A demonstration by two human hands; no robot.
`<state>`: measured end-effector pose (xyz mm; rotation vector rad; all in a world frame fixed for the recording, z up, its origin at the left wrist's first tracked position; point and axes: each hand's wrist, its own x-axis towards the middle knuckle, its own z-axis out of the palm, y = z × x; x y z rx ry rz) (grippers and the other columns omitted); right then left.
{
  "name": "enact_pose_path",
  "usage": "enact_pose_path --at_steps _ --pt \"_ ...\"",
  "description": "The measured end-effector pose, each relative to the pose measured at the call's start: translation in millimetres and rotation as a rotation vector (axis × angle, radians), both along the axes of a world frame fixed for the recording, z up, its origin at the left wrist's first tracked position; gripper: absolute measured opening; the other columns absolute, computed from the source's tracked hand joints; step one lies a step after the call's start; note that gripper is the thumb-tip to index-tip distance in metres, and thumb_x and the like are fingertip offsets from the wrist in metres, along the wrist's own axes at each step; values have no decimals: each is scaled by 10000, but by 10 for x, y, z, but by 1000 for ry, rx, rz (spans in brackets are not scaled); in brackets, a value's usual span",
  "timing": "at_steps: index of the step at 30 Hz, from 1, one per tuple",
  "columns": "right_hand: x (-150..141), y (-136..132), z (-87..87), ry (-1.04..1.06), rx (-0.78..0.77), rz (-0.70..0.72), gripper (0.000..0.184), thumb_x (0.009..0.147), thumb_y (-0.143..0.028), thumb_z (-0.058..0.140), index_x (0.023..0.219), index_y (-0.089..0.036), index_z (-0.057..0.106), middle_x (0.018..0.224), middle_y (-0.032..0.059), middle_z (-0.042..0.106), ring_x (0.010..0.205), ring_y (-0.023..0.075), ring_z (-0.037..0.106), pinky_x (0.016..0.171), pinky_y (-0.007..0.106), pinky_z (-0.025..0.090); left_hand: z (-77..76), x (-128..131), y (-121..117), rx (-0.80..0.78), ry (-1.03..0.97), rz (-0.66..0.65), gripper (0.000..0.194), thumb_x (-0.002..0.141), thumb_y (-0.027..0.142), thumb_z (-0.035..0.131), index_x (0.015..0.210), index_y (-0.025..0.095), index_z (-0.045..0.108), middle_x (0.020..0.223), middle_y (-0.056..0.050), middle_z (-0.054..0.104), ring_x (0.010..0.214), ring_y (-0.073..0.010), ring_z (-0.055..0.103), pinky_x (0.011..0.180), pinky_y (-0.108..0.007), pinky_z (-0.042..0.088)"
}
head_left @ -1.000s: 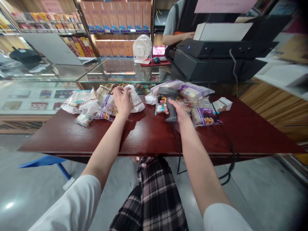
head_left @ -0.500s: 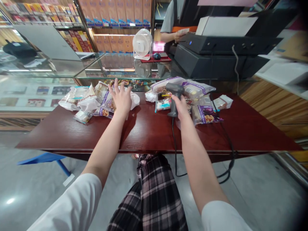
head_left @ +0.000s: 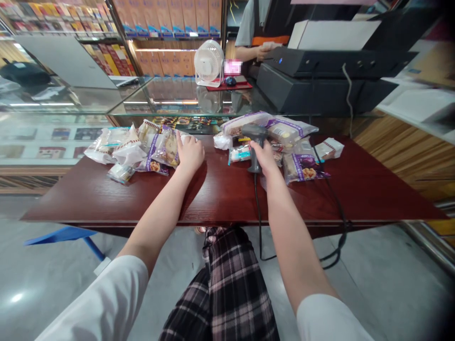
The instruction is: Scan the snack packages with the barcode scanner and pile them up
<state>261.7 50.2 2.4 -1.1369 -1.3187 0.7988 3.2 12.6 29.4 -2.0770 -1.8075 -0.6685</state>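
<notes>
Bright indoor light casts a soft shadow on the desk point(head_left: 220, 199) beside the left hand point(head_left: 190, 154); glare marks the floor point(head_left: 16, 297) left of the desk, whose right-hand surroundings bow and darken toward the frame edge.

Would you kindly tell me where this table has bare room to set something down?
The red table is bare along its near edge and at its right end, crossed by a black cable. The back is crowded: food packets lie under the left hand and around the barcode scanner in the right hand.
</notes>
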Motion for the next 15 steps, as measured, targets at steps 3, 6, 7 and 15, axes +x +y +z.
enact_pose_path --at_steps 3,6,7,15 --pt "-13 -15 26 10 -22 -7 418 786 -548 612 1010 -196 596 997 79 685 997 249 638 879 428 526 38 54 -9 3 0 -96 326 906 253 431 1085 150 684 1126 -167 631 1225 -342 486 1154 -622 146" --pt "-24 -55 83 64 -76 -22 409 772 -545 616 982 -193 606 981 81 702 957 246 657 868 419 536 37 196 -42 -77 39 -307 373 937 347 424 1193 158 618 1201 -156 598 1202 -314 516 1078 -513 342" --pt "-28 -71 104 83 -87 -22 405 767 -539 618 975 -192 609 974 80 707 943 243 664 865 415 539 21 248 -54 -116 52 -377 419 940 393 433 1253 155 576 1228 -154 589 1180 -305 536 1037 -478 390" --pt "-98 -189 221 211 -167 87 368 770 -499 619 985 -203 580 977 73 716 825 212 707 669 337 577 -190 407 -45 -275 61 -582 560 913 486 503 1341 127 459 1399 -195 490 1186 -308 556 971 -440 445"
